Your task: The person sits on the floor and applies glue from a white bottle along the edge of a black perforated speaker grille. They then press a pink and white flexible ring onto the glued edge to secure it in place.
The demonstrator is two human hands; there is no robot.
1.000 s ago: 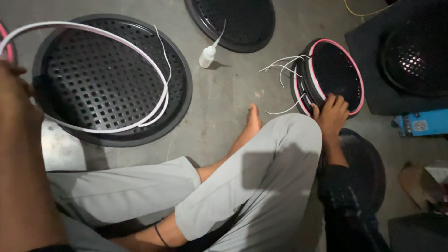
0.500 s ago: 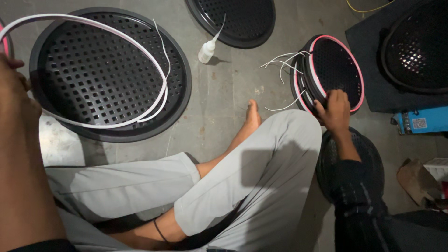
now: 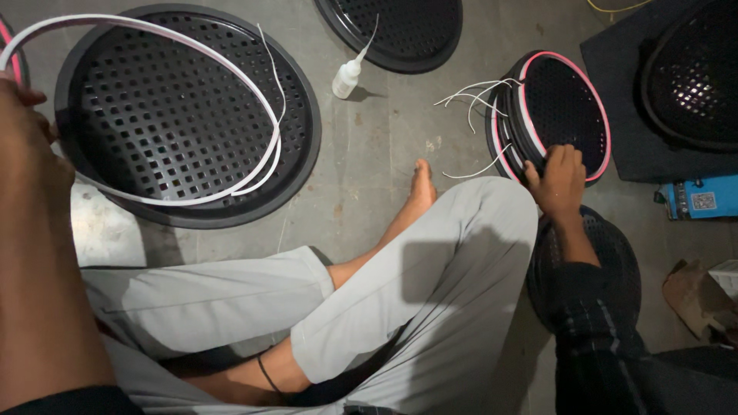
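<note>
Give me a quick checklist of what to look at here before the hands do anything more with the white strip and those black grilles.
1. Left hand grips the white strip loop: ok.
2. Loop lies over the large black grille: ok, though not seated in its rim.
3. Right hand rests on the stack of pink-rimmed grilles: ok.
4. White wire ends at the stack tidy: not ok, they stick out loose.
5. Glue bottle upright: not ok, tilted over.
6. Glue on strip: cannot tell.

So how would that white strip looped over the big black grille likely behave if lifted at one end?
The white strip would probably flex and spring rather than stay rigid: it bows in a wide loop from the left hand over the grille. It looks thin, so likely light. Its loose wire tail could snag.
</note>
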